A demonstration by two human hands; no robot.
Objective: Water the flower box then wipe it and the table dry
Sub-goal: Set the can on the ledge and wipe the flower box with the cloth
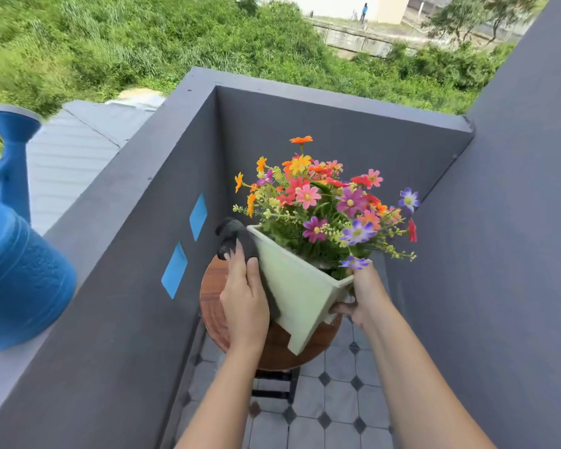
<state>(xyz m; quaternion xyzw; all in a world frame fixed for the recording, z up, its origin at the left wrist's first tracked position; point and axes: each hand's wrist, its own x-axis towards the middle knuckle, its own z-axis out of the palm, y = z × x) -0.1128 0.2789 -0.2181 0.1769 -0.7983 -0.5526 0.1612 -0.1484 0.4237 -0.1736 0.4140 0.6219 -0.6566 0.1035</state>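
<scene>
Pale green flower box [300,296] of bright flowers [324,202] sits tilted over the wooden table [212,303]. Left hand [245,299] presses a black cloth [234,236] flat against its left side; right hand [363,299] grips its right end. Blue watering can [17,264] stands well left, on the parapet [94,202].

There is one flower box [302,286], one round wooden counter [212,299], one black cloth [232,236] and one blue watering can [20,280]. Two blue patches show on the wall: an upper patch [198,217] and a lower patch [174,270]. Two grips are in view, the left grip [243,299] and the right grip [363,296]. One distant person [364,11] is visible.
</scene>
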